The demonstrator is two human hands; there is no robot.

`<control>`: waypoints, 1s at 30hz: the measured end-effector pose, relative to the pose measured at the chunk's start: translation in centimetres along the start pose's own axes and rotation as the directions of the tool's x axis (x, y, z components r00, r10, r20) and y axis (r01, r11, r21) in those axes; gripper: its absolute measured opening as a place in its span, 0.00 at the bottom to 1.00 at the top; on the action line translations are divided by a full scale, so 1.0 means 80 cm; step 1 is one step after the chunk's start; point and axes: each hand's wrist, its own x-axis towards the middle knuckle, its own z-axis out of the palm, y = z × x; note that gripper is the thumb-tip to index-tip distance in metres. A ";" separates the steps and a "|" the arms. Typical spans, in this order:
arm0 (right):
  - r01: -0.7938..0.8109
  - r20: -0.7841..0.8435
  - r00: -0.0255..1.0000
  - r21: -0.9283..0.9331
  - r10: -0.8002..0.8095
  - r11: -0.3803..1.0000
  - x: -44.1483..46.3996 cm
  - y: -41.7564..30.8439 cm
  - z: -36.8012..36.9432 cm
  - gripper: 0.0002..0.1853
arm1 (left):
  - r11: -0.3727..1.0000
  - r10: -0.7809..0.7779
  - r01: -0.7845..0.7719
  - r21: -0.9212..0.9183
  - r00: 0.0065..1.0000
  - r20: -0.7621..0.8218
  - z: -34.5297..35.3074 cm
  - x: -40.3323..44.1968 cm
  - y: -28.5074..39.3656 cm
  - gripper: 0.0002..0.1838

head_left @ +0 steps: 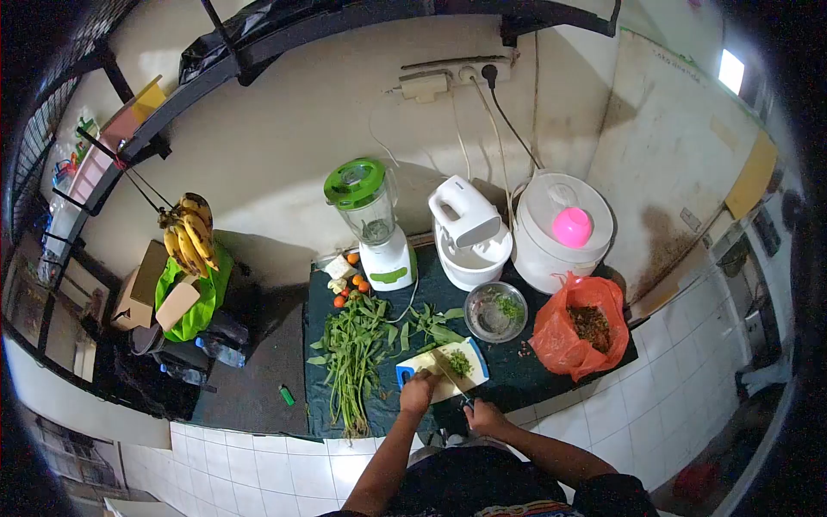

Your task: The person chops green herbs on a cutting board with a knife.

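A white cutting board [445, 392] with blue ends lies at the table's front edge. On it sits a small heap of chopped greens [460, 364]. My right hand [488, 420] grips a knife [450, 374] by its dark handle, the blade slanting up and left over the board beside the heap. My left hand [418, 392] rests at the board's left end with the fingers curled down; what they hold, if anything, is hidden. Just behind the board, a steel bowl [488, 322] contains more chopped greens. Left of it spreads a bunch of leafy greens [355, 353] with long stems.
A green-lidded blender [376, 228], a white stand mixer [466, 241] and a white rice bin [564, 246] with a pink bowl [572, 227] line the wall. An open red plastic bag [564, 345] stands at right. Tomatoes [359, 283] lie near the blender. Bananas [191, 241] hang at left.
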 end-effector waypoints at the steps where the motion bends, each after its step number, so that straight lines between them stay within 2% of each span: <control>1: -0.029 0.002 1.000 -0.007 0.029 1.000 0.001 0.000 0.001 0.22 | 1.000 0.003 -0.003 0.001 1.000 -0.006 0.003 0.002 -0.004 0.14; 7: -0.065 0.033 0.997 -0.007 0.065 0.998 0.007 0.008 0.009 0.23 | 0.999 0.040 -0.040 -0.009 0.999 -0.012 0.006 0.003 -0.006 0.14; 9: -0.069 0.028 0.997 -0.009 0.069 0.998 0.002 0.005 0.006 0.23 | 1.000 -0.031 0.031 0.004 0.999 0.034 0.002 0.000 0.000 0.14; 16: -0.072 0.023 0.997 -0.003 0.072 0.997 -0.001 -0.003 -0.002 0.23 | 1.000 -0.006 0.006 -0.009 1.000 0.012 0.007 0.001 -0.005 0.13; 22: -0.055 0.029 0.998 0.001 0.055 0.999 -0.001 0.001 -0.001 0.24 | 0.999 -0.050 0.050 -0.010 0.998 0.040 0.011 0.002 -0.007 0.13; 28: -0.092 0.062 0.994 -0.001 0.092 0.996 -0.005 -0.012 -0.017 0.25 | 0.999 -0.043 0.044 -0.024 0.999 0.023 0.012 0.000 -0.007 0.13; 30: -0.098 0.067 0.993 0.000 0.098 0.995 -0.005 -0.011 -0.017 0.25 | 1.000 0.006 -0.006 -0.008 1.000 -0.012 0.014 0.000 -0.010 0.14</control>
